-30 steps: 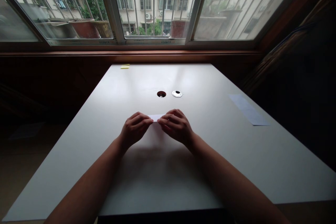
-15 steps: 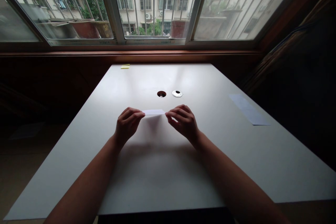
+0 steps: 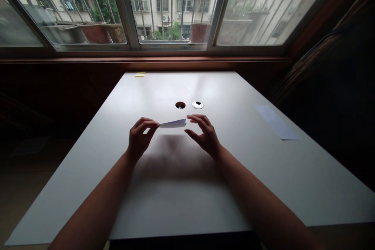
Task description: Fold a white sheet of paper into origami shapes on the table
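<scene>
A small folded strip of white paper [image 3: 173,123] hangs a little above the white table [image 3: 175,187], near its middle. My left hand [image 3: 140,139] pinches the strip's left end between thumb and fingers. My right hand [image 3: 204,134] hovers just right of the strip's other end, fingers spread and apart from the paper. The strip's shadow lies on the table below it.
Behind the hands are a round cable hole [image 3: 180,105] and its loose silver cap [image 3: 197,104]. A pale sheet of paper [image 3: 277,122] lies at the table's right edge. A yellow sticky pad [image 3: 140,74] sits at the far left corner, below the window.
Both hands lifted the folded strip off the table and moved apart. My right hand has let go of its end; the left hand alone holds it now.
</scene>
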